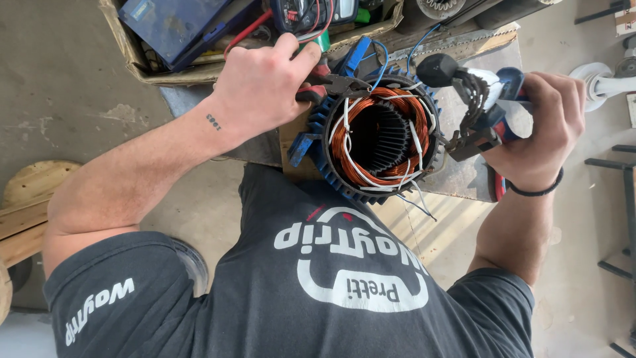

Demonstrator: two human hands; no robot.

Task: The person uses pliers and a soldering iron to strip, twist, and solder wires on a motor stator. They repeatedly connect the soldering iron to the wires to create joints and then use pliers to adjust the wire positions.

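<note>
A blue finned motor stator [317, 126] stands on end on a small bench, with copper windings [341, 142] tied by white cord around its dark core. My left hand [262, 83] grips red-handled pliers [334, 85], and their jaws rest on the stator's upper left rim. Just right of the stator, my right hand [546, 129] holds a blue, white and red hand-held power tool [487, 106]. The tool's black head and side knob [435, 68] sit close to the rim.
A cardboard box [132, 56] behind the stator holds a blue case [169, 23] and a meter with red leads [301, 13]. A wooden spool [30, 199] lies on the concrete floor at the left. White and black stands [606, 86] are at the right.
</note>
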